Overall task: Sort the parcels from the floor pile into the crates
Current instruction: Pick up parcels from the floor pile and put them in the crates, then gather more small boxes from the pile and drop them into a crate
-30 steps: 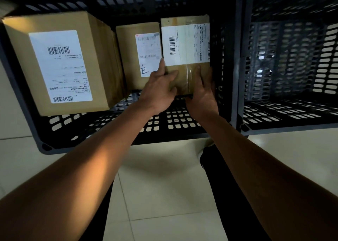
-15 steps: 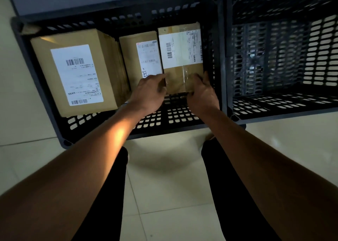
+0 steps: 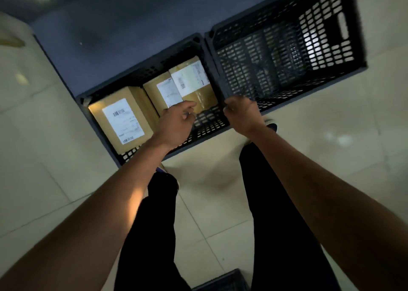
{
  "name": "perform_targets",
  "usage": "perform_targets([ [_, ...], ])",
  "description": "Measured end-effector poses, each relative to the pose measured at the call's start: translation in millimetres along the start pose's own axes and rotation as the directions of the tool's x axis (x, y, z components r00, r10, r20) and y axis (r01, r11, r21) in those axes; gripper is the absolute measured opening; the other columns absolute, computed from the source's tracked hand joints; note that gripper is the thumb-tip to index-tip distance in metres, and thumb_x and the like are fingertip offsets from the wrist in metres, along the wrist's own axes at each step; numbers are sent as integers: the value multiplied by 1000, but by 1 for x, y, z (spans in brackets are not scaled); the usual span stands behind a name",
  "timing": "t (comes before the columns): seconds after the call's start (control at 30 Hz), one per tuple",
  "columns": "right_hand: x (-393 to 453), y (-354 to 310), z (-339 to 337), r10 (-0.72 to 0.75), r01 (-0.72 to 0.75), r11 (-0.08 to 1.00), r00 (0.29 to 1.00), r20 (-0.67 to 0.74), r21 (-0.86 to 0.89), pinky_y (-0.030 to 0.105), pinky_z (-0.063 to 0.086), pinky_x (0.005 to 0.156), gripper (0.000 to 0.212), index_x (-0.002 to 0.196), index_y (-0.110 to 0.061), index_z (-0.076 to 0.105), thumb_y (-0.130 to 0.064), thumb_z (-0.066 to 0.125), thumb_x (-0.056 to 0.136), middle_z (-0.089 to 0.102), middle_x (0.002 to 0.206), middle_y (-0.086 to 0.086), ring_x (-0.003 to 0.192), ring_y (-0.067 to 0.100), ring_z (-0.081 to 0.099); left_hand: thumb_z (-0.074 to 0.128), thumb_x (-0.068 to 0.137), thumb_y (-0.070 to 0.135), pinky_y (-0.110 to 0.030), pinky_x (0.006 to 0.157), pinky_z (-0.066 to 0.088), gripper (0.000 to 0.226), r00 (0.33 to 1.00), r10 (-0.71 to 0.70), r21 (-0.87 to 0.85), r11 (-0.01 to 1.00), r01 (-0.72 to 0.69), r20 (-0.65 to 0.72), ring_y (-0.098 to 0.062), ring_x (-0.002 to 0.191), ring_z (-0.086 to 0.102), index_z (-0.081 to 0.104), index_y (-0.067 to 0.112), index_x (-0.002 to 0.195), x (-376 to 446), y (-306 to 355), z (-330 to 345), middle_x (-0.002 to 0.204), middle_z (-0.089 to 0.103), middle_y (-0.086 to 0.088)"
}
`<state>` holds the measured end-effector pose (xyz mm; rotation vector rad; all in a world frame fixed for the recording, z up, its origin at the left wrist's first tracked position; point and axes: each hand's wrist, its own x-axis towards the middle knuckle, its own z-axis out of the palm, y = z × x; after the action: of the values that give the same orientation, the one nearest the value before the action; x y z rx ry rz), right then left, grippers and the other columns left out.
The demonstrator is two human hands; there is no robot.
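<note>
A black slatted crate (image 3: 209,129) on the floor holds three brown cardboard parcels with white labels: a large one (image 3: 120,118) at the left, a middle one (image 3: 161,92), and a right one (image 3: 194,83) against the crate's right wall. My left hand (image 3: 176,123) hovers above the crate's front part with loosely curled fingers and holds nothing. My right hand (image 3: 241,112) is over the front rim where the two crates meet, fingers loosely curled, nothing in it. Neither hand touches a parcel.
A second black crate (image 3: 284,48) with no parcels in it stands directly to the right. A dark mat or wall (image 3: 114,37) lies behind the crates. Pale floor tiles (image 3: 331,125) surround them. My legs in dark trousers (image 3: 159,224) stand before the crates. Another dark crate corner (image 3: 223,282) shows at the bottom.
Both hands have let go of the right parcel and drawn back towards the front rim. The parcel stays in the crate. The view has pulled away and tilted.
</note>
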<state>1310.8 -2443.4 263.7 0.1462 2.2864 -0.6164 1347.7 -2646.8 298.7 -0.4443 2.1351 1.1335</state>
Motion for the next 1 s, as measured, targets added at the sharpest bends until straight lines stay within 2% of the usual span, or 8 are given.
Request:
perform_targets([
  [0.1,-44,14,-45,9,-6,998,999,-49,62,28,35,72,19,77,-18,51,-17,49,96,57,91,8,86,29,57,56,102,21,-34,104,49,34,999,47,54,997,-48,28,-17,115,63,64,22,135,-23,45,-4,119,70,4],
  [0.27,-114,60,-120,128,-64,954,970,-205,292,36,49,84,20,108,-8,70,-15,55,96,71,110,10,101,30,63,54,103,20,-8,79,47,36,986,129,170,975,-146,108,-4,93,63,62,23,137,-52,140,12,119,67,9],
  [0.33,-138,82,-150,183,-89,924,957,-224,373,31,47,87,24,116,-13,70,-19,56,98,71,116,7,108,27,63,54,102,20,-14,86,50,35,978,161,203,961,-186,133,-3,95,62,63,24,136,-58,184,28,120,67,10],
  [0.43,-169,126,-196,258,-110,879,928,-268,464,29,46,97,31,127,-14,67,-23,58,99,70,124,5,116,24,63,57,102,20,-6,85,45,34,962,214,236,939,-251,170,-6,106,64,64,24,135,-66,253,61,119,68,10],
  [0.53,-199,171,-241,314,-131,844,907,-281,520,31,47,99,35,131,-15,66,-24,59,98,69,126,6,117,24,63,58,102,22,-21,100,47,34,935,263,273,906,-324,237,-8,113,62,64,27,135,-76,323,100,121,68,10],
  [0.63,-230,214,-283,312,-127,844,906,-286,521,34,49,100,37,133,-18,64,-26,58,97,69,128,6,116,25,64,59,101,23,-30,104,50,33,901,324,296,865,-405,288,-9,109,66,67,27,132,-85,390,141,120,70,8],
  [0.83,-287,290,-362,387,-139,829,842,-375,542,42,50,101,39,135,-19,62,-27,57,98,67,130,5,116,26,64,60,101,18,-25,95,51,29,824,414,311,783,-539,385,-17,105,68,71,26,127,-114,507,214,118,72,4],
  [1.0,-322,334,-407,490,-136,762,760,-427,633,38,49,102,38,134,-20,63,-28,59,97,68,129,3,115,24,63,58,102,20,-14,94,45,34,757,443,318,716,-621,481,-5,107,64,66,24,136,-132,577,260,123,68,8],
])
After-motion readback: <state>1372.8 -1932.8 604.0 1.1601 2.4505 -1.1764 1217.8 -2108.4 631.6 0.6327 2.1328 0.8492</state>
